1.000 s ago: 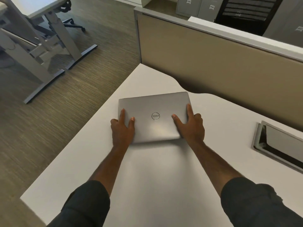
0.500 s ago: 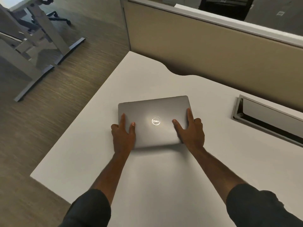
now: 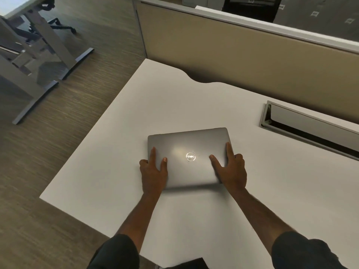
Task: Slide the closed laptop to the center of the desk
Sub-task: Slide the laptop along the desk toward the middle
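Note:
A closed grey laptop [image 3: 189, 148] with a round logo on its lid lies flat on the white desk [image 3: 136, 117], toward the desk's left half. My left hand [image 3: 153, 171] grips its near left corner, thumb and forefinger on the lid and the other fingers around the left edge. My right hand [image 3: 230, 169] grips the near right corner the same way, forefinger along the right edge. Both forearms reach in from the bottom of the view in dark sleeves.
A beige partition wall [image 3: 242, 61] runs along the desk's far side. A cable-tray opening with a raised flap [image 3: 310, 125] sits in the desk at the right. The desk's left edge drops to a wood-pattern floor [image 3: 58, 133], where another desk's grey legs [image 3: 44, 55] stand.
The laptop has slid with both hands away from the desk's far left corner toward the right and nearer to me. The grip of both hands is unchanged.

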`<state>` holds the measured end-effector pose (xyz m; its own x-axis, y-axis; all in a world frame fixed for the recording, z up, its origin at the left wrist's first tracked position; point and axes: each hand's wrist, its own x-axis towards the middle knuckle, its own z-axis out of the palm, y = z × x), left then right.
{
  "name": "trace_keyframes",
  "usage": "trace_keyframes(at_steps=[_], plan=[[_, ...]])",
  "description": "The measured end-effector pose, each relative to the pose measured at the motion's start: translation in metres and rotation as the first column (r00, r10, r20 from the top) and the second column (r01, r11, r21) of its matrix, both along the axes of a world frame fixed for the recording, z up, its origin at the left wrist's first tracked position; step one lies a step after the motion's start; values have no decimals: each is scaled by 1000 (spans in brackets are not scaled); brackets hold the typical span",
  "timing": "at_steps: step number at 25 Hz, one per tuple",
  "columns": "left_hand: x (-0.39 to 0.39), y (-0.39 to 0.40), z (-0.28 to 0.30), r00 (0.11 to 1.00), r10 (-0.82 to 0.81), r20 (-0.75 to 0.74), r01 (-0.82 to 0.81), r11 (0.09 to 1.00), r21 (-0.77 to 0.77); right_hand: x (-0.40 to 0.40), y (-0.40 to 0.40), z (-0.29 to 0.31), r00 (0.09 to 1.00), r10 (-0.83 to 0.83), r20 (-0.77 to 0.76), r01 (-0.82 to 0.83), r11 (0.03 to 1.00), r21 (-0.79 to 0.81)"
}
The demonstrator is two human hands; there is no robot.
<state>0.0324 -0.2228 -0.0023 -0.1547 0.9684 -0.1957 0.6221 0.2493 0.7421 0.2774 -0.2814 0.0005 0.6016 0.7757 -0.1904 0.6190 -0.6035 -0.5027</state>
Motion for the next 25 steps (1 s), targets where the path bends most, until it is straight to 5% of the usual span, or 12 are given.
trace_keyframes(at_steps=[25], plan=[[14, -102, -14, 992, -114, -59, 111, 992, -63, 7, -125, -19, 996, -84, 16, 84, 996, -2]])
